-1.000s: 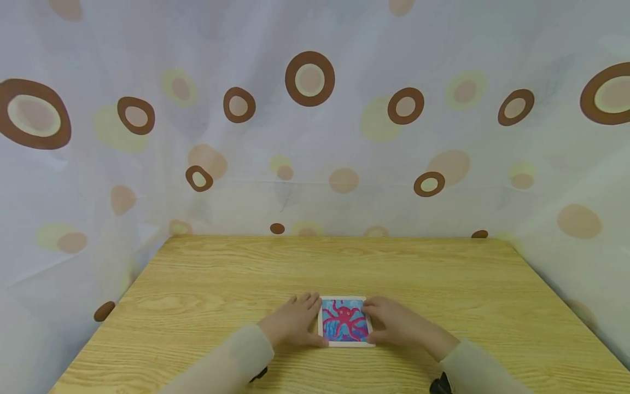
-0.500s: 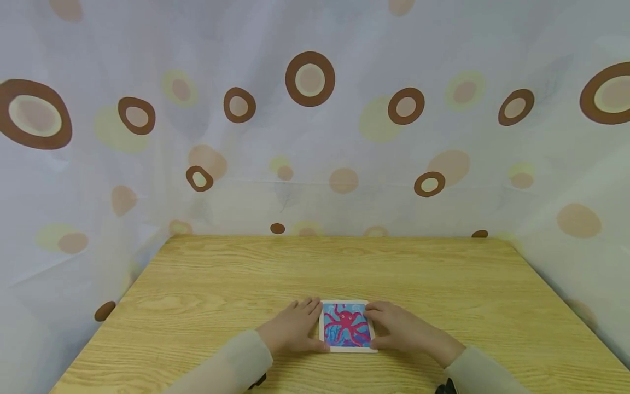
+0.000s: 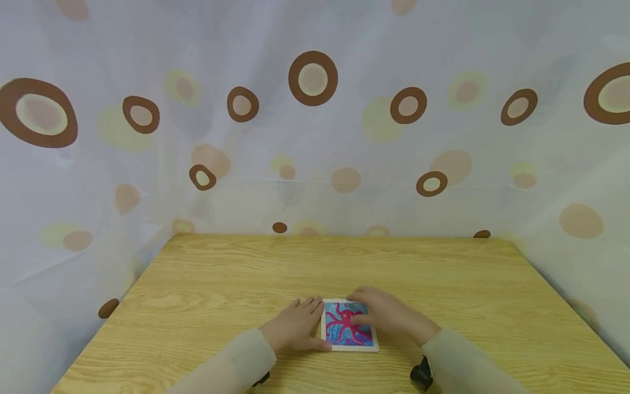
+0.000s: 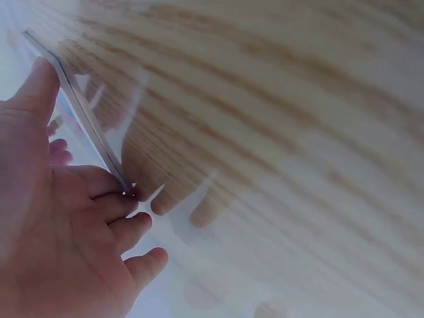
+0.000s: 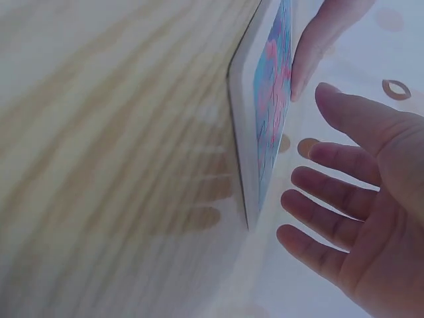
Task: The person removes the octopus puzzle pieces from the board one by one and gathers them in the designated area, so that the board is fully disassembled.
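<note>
A square picture panel (image 3: 346, 330) with a white border and a pink octopus on blue lies flat on the wooden table (image 3: 197, 306). My left hand (image 3: 293, 326) rests along its left side, thumb at the near left corner and fingertips at the far left corner. From the left wrist view, the thin panel edge (image 4: 93, 122) runs between the thumb and index fingertip. My right hand (image 3: 389, 313) hovers over the panel's right part with fingers spread. The right wrist view shows this hand (image 5: 368, 185) apart from the panel's face, holding nothing.
A pale curtain (image 3: 315, 142) with brown rings and beige spots hangs behind the table and along both sides. A black wrist device (image 3: 421, 374) sits at my right cuff; part of another shows under my left sleeve.
The panel first slid slightly towards me between both hands. My right hand then let go of its right edge and moved up and left over it; my left hand stays at the left edge.
</note>
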### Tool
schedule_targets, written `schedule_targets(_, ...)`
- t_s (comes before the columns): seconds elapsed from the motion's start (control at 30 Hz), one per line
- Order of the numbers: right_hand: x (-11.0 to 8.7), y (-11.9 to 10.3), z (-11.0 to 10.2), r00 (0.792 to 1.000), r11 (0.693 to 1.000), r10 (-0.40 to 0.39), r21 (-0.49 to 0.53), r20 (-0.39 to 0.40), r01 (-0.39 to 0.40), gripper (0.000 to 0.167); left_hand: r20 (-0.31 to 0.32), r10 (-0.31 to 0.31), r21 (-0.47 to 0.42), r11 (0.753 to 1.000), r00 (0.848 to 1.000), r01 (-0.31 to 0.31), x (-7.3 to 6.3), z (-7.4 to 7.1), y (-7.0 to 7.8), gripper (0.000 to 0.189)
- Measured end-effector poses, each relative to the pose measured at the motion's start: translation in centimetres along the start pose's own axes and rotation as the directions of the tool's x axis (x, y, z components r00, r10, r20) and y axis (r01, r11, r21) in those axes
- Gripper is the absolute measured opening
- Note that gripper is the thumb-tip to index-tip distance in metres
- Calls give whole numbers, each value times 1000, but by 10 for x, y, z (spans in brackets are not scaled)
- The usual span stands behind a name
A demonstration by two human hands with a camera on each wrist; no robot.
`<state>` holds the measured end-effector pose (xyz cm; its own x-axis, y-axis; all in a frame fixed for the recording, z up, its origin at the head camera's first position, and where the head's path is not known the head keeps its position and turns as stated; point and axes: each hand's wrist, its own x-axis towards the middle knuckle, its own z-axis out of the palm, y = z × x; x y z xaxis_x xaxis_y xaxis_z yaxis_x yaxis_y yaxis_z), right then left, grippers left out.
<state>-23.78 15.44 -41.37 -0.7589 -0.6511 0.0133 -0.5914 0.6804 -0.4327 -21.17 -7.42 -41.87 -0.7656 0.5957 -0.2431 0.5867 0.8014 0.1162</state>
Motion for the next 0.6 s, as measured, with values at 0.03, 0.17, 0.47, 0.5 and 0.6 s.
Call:
schedule_targets(0.03, 4, -1, 1, 1000, 1000, 1, 11, 5, -1, 41, -5, -1, 8, 1000, 1000, 1, 0, 0, 0, 89)
schedule_targets(0.17, 17, -6, 5, 1000, 1000, -22, 10, 13, 22, 38, -21, 3, 21, 1000, 1000, -2, 1, -1, 0, 90)
schedule_targets(0.47, 33, -12, 12, 999, 997, -48, -55, -6, 48, 25, -88, 6, 124, 992, 996, 5, 9, -1, 2, 73)
schedule_targets(0.5, 34, -12, 13, 999, 997, -44, -64, -7, 43, 25, -91, 1, 141, 990, 996, 12, 9, -2, 3, 72)
schedule_targets(0.6, 35, -13, 14, 1000, 996, -29, -82, -8, 28, 23, -94, -11, 161, 987, 996, 26, 8, -3, 4, 71)
